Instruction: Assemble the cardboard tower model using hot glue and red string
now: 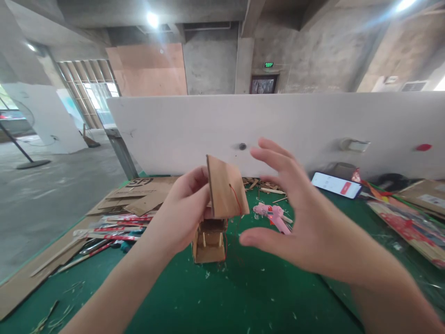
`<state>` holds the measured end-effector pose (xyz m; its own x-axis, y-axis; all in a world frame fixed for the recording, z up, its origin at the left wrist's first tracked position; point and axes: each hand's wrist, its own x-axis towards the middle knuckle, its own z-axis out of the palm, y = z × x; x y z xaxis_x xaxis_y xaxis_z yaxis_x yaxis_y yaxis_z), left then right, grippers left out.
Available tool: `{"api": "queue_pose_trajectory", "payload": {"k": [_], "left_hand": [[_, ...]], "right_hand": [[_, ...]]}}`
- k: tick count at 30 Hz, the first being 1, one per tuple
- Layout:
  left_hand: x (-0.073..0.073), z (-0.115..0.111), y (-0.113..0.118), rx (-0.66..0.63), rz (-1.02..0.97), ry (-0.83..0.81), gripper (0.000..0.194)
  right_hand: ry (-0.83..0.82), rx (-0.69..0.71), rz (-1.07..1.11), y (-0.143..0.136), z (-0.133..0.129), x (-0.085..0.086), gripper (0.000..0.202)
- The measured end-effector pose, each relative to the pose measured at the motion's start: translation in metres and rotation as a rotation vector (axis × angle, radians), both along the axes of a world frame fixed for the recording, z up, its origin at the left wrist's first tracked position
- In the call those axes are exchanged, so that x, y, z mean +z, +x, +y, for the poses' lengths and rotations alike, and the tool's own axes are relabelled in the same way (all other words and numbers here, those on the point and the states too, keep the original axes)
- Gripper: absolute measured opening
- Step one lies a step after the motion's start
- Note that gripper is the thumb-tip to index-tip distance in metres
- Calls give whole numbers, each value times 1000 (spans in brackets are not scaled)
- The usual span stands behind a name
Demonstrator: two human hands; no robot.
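My left hand (189, 208) grips a small cardboard structure at its upper part. The structure has a tilted cardboard panel (225, 190) on top, with a thin red wire (237, 198) coming out of a hole in it. Below the panel is an open cardboard box body (209, 253) with short pale sticks inside, and red wire runs down its right side. My right hand (295, 208) is raised to the right of the panel, thumb and fingers spread apart, touching nothing. Behind it, a pink hot glue gun (274, 214) lies on the green table, partly covered by the hand.
Flat cardboard (139, 202) and red-and-white packs (111, 227) with tools lie at left. A phone (336, 185) with a lit screen leans near the white partition (181, 130). Wood scraps (255, 184) lie behind, and packaged materials (410, 227) are at right on the green table (167, 297).
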<state>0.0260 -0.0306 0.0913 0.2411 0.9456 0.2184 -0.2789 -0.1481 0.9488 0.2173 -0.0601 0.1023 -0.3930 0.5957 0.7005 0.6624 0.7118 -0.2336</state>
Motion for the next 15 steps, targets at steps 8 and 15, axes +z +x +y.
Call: {"api": "queue_pose_trajectory", "payload": {"k": [8, 15], "left_hand": [[6, -2, -11, 79, 50, 148, 4], [39, 11, -45, 251, -534, 13, 20]], "right_hand": [[-69, 132, -51, -17, 6, -18, 83], [-281, 153, 93, 12, 36, -20, 57]]}}
